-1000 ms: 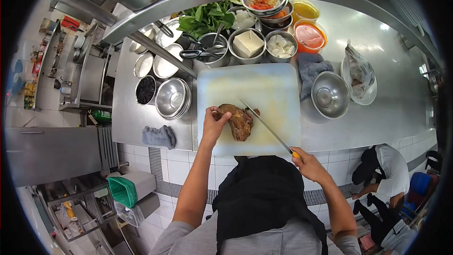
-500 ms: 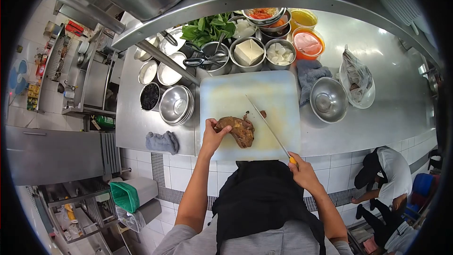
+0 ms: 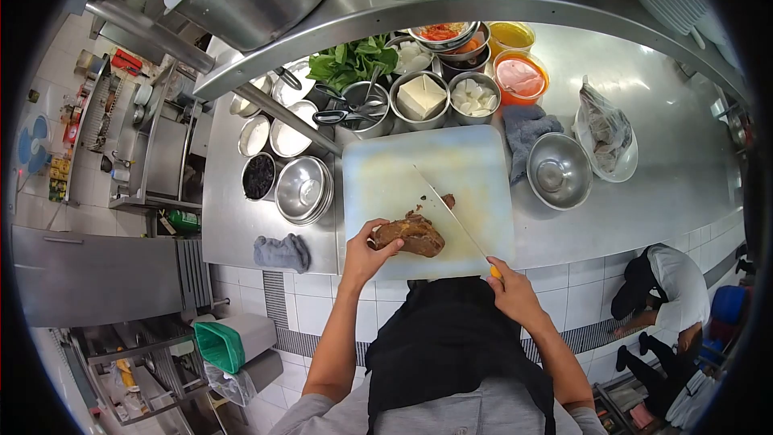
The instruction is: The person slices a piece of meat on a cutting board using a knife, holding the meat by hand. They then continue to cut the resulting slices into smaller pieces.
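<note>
A brown chunk of cooked meat (image 3: 415, 238) lies on the pale cutting board (image 3: 386, 161). My left hand (image 3: 372, 248) grips the left end of the meat, thumb toward me. My right hand (image 3: 512, 290) is closed round the yellow handle of a knife (image 3: 451, 213), whose long blade points up and left across the board, right of the meat. A small brown piece (image 3: 448, 200) sits beside the blade, and dark crumbs lie near the top of the meat.
Behind the board stand a pot with a white block (image 3: 421, 97), leafy greens (image 3: 352, 63) and an orange tub (image 3: 520, 77). Stacked bowls (image 3: 302, 189) are left; a metal bowl (image 3: 559, 171) and a bagged item (image 3: 605, 135) are right. Overhead runs a metal shelf (image 3: 515, 10). A person (image 3: 664, 290) bends at lower right.
The meat has been turned and now lies more level, its right end higher. My left hand still holds it. The knife remains in my right hand, at nearly the same place.
</note>
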